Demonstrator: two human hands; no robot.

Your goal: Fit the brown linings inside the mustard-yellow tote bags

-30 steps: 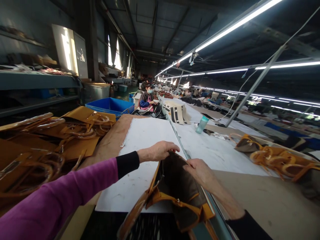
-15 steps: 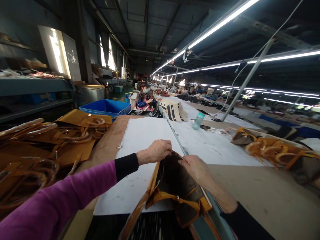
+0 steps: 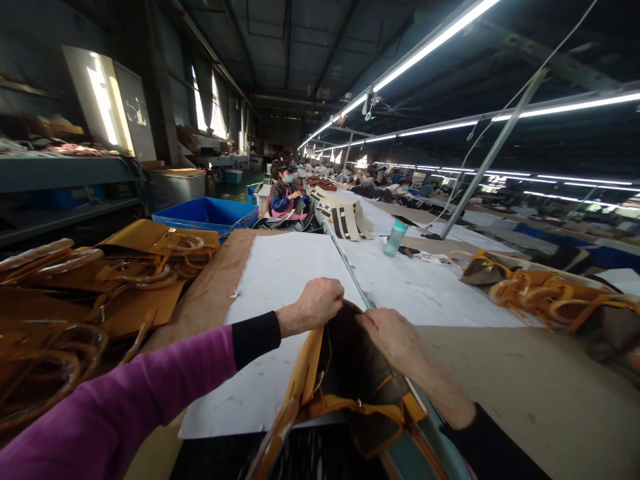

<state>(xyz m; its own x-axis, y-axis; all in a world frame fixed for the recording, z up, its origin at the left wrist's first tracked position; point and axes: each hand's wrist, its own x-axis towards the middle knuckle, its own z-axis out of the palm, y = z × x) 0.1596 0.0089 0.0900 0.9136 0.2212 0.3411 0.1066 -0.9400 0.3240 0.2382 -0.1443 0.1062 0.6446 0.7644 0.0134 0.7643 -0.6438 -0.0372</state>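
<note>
Evidently, as the head view shows, work on the mustard-yellow bag with a dark brown lining point(image 3: 353, 357) is under way: it gapes open at the near table edge, both hands on its far rim. The left hand point(image 3: 315, 303) is curled closed, pinching that rim; the right hand point(image 3: 393, 337) grips it just beside, thumb and fingers together. I judge this handling of the rim unfinished. What lies deep inside the bag is too dark to tell. A blue plastic bin point(image 3: 237, 227) stands beyond, its floor hidden. Similar mustard-yellow bags with clear-wrapped handles point(image 3: 145, 310) lie heaped at left; their insides are unseen.
</note>
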